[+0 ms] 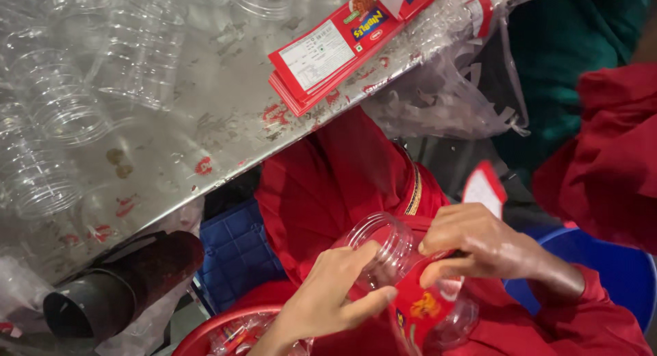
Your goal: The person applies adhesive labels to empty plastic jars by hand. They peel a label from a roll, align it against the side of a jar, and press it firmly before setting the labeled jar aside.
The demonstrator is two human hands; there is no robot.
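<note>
A clear plastic jar (384, 244) lies tilted in my lap, its open mouth toward the table. A red printed label (419, 307) wraps part of its side. My left hand (330, 294) cups the jar from the left, thumb along the label's edge. My right hand (479, 246) presses the label onto the jar from the right. A loose red-and-white label (484, 188) shows just above my right hand.
A steel table (205, 134) carries many empty clear jars (65, 116) at the left and a stack of red labels (328, 51) near its edge. A clear plastic bag (445, 99) hangs at the right. Blue crate (236, 253), red tub (205, 335), black pipe (116, 287) below.
</note>
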